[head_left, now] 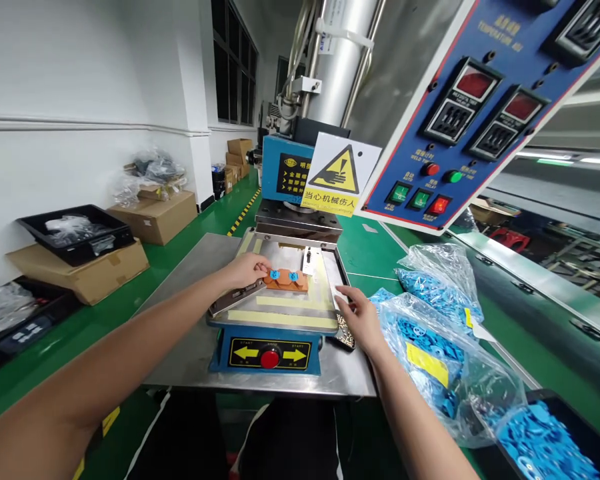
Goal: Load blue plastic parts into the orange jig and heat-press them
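Observation:
An orange fixture block (286, 283) lies on the machine's taped metal plate, with two small blue plastic pieces (275, 274) seated on it. At the block's left end is my left hand (247, 269), its fingertips pinched together; whatever lies between them is too small to make out. My right hand (361, 316) hovers beside the plate's right edge, thumb and fingers apart, holding nothing visible. Just below and left of it sits a black tray of small metal parts (346, 332), partly covered by the hand.
A blue press head (286, 170) with a warning sign (344, 175) stands behind the plate. The control panel (445, 147) overhangs at upper right. Clear bags of blue parts (425, 340) and a bin of blue pieces (545, 440) are on the right. A red button (269, 357) faces me.

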`<move>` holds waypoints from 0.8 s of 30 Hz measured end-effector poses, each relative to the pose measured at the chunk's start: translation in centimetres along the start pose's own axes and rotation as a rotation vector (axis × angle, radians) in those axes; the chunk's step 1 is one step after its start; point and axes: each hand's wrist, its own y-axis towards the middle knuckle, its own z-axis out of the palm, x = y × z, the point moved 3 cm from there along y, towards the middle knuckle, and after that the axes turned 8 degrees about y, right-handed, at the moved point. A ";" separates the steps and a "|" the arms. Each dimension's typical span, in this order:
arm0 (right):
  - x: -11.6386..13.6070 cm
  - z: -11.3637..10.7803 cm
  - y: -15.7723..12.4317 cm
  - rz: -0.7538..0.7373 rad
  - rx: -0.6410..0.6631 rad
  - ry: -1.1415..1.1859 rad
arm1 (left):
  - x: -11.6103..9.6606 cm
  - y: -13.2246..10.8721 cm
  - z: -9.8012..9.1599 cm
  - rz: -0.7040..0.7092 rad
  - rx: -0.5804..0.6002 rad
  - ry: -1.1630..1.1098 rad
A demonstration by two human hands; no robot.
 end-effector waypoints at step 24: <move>-5.7 -12.0 -8.0 0.121 -0.202 -0.463 | -2.5 -1.0 0.8 0.134 -0.048 0.480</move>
